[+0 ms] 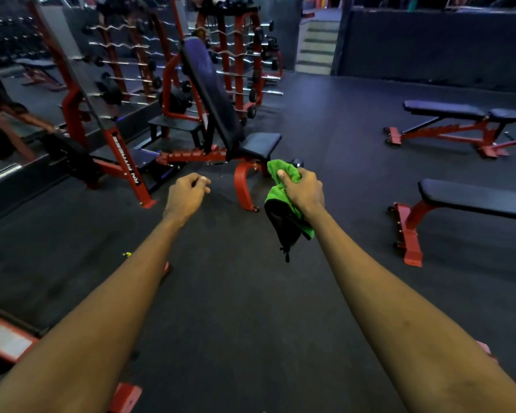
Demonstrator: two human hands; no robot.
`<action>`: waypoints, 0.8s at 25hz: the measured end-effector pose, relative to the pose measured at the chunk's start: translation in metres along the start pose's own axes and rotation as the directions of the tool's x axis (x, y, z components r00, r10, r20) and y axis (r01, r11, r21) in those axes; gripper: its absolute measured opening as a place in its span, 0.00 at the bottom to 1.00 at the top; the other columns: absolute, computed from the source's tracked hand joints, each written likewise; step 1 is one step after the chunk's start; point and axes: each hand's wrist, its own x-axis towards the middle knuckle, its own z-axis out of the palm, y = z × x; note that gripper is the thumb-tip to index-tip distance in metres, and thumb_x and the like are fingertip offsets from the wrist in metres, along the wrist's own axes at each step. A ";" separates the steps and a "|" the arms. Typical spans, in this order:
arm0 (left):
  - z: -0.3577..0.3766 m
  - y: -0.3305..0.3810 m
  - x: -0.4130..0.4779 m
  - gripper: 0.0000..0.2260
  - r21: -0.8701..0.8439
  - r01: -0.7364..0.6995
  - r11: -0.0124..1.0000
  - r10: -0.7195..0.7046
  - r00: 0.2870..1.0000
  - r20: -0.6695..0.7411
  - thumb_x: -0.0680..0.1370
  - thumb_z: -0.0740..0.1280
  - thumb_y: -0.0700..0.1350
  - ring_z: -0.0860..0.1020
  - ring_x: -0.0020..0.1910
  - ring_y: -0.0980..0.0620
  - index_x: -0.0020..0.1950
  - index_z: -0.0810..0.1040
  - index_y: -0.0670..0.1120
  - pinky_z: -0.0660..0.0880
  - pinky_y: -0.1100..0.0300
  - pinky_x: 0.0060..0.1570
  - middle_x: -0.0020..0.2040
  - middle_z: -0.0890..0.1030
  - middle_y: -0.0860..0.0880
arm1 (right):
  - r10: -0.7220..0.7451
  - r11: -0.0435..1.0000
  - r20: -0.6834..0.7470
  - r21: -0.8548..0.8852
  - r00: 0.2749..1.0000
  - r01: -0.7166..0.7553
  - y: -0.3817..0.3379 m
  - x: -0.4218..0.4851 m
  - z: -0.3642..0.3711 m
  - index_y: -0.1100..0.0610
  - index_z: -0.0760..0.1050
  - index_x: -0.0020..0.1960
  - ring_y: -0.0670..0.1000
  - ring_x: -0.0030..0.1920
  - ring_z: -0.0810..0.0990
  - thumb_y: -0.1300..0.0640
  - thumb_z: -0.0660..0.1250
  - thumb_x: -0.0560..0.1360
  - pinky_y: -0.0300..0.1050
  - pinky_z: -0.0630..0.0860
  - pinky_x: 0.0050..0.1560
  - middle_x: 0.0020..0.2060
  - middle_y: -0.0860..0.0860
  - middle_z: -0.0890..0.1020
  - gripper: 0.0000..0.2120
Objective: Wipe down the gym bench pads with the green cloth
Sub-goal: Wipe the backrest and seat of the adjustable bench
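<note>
My right hand grips the green cloth, which is bunched in the fist; a dark part of it hangs below. My left hand is stretched forward beside it, fingers loosely curled and holding nothing. Just beyond both hands stands an incline bench with a red frame, its dark back pad raised steeply and its seat pad flat. Neither hand touches the bench.
A flat bench stands at the right and another adjustable bench farther back right. Barbell racks and a red rack upright fill the left and rear. Red frame parts lie at the lower left. Dark rubber floor lies between.
</note>
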 end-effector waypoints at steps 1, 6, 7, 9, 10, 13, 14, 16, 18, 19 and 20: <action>0.004 0.003 0.024 0.10 0.006 -0.019 1.000 0.019 1.000 0.007 0.82 0.62 0.48 0.83 0.48 0.48 0.45 0.80 0.55 0.78 0.50 0.57 0.40 0.83 0.57 | -0.001 1.000 0.001 -0.010 1.000 0.001 -0.003 0.021 0.004 0.52 0.79 0.62 0.62 0.61 0.78 0.37 0.66 0.76 0.51 0.74 0.56 0.58 0.59 0.82 0.24; 0.016 0.012 0.143 0.09 -0.020 -0.071 0.997 0.071 0.997 -0.025 0.82 0.62 0.47 0.83 0.49 0.46 0.47 0.81 0.52 0.76 0.50 0.60 0.39 0.82 0.56 | -0.017 1.000 -0.045 -0.022 0.999 0.016 -0.022 0.125 0.019 0.53 0.80 0.56 0.63 0.59 0.79 0.37 0.66 0.76 0.51 0.73 0.54 0.55 0.59 0.83 0.21; 0.021 0.010 0.165 0.09 -0.016 -0.069 0.998 0.068 0.997 -0.021 0.82 0.62 0.47 0.83 0.49 0.47 0.47 0.81 0.52 0.76 0.50 0.60 0.39 0.82 0.56 | -0.015 1.000 -0.047 -0.016 0.999 0.014 -0.023 0.146 0.026 0.54 0.80 0.55 0.63 0.59 0.79 0.37 0.66 0.77 0.51 0.73 0.53 0.54 0.59 0.83 0.20; 0.035 0.005 0.211 0.08 0.003 -0.060 0.998 0.060 0.998 -0.008 0.82 0.63 0.47 0.83 0.49 0.47 0.47 0.81 0.53 0.76 0.51 0.59 0.39 0.82 0.56 | -0.002 1.000 -0.047 -0.012 0.999 0.001 -0.021 0.191 0.042 0.54 0.80 0.54 0.63 0.59 0.79 0.38 0.66 0.77 0.51 0.73 0.53 0.54 0.59 0.83 0.20; 0.042 0.002 0.235 0.08 0.007 -0.059 0.998 0.059 0.998 -0.010 0.82 0.63 0.47 0.83 0.49 0.47 0.47 0.81 0.53 0.76 0.51 0.59 0.40 0.82 0.56 | 0.004 1.000 -0.040 -0.010 0.999 -0.004 -0.019 0.215 0.051 0.54 0.80 0.54 0.63 0.59 0.79 0.38 0.66 0.77 0.52 0.74 0.54 0.54 0.59 0.83 0.20; 0.065 -0.010 0.302 0.08 0.027 -0.054 0.998 0.054 0.999 -0.004 0.82 0.63 0.47 0.82 0.50 0.47 0.49 0.82 0.51 0.76 0.51 0.59 0.41 0.83 0.53 | 0.013 1.000 -0.022 -0.001 1.000 -0.013 -0.015 0.286 0.078 0.54 0.80 0.56 0.63 0.60 0.78 0.38 0.65 0.77 0.53 0.74 0.57 0.55 0.59 0.83 0.21; 0.074 -0.013 0.328 0.08 0.042 -0.051 0.998 0.051 0.999 -0.002 0.82 0.63 0.47 0.82 0.50 0.46 0.50 0.82 0.49 0.77 0.51 0.59 0.42 0.83 0.52 | 0.014 1.000 -0.021 -0.002 1.000 -0.014 -0.014 0.315 0.086 0.54 0.80 0.56 0.63 0.60 0.78 0.38 0.65 0.77 0.52 0.74 0.57 0.55 0.59 0.83 0.21; 0.089 -0.017 0.380 0.09 0.058 -0.030 0.998 0.030 1.000 0.001 0.82 0.63 0.47 0.82 0.49 0.46 0.50 0.82 0.48 0.77 0.50 0.57 0.43 0.84 0.50 | 0.022 1.000 -0.016 -0.013 1.000 -0.022 -0.017 0.374 0.102 0.54 0.80 0.56 0.63 0.60 0.78 0.38 0.66 0.77 0.51 0.73 0.56 0.55 0.59 0.83 0.21; 0.099 -0.014 0.433 0.08 0.074 -0.032 0.997 0.032 0.999 0.004 0.82 0.64 0.47 0.82 0.48 0.46 0.49 0.82 0.48 0.77 0.51 0.54 0.44 0.84 0.48 | 0.029 0.999 -0.003 -0.021 1.000 -0.029 -0.028 0.431 0.115 0.54 0.80 0.57 0.63 0.60 0.78 0.38 0.66 0.76 0.52 0.74 0.56 0.55 0.60 0.83 0.21; 0.102 -0.011 0.460 0.08 0.068 -0.039 0.997 0.040 0.999 -0.009 0.82 0.63 0.46 0.82 0.48 0.46 0.50 0.82 0.47 0.76 0.52 0.52 0.45 0.84 0.48 | 0.026 0.999 -0.001 -0.028 1.000 -0.026 -0.036 0.460 0.122 0.54 0.81 0.57 0.63 0.60 0.78 0.38 0.65 0.76 0.53 0.74 0.57 0.56 0.60 0.83 0.22; 0.102 -0.007 0.483 0.08 0.057 -0.045 0.997 0.046 0.999 -0.021 0.82 0.63 0.45 0.82 0.47 0.46 0.50 0.82 0.46 0.76 0.54 0.50 0.45 0.84 0.48 | 0.022 0.999 -0.006 -0.033 1.000 -0.022 -0.043 0.487 0.130 0.55 0.80 0.58 0.64 0.61 0.78 0.38 0.65 0.76 0.53 0.74 0.57 0.56 0.60 0.83 0.22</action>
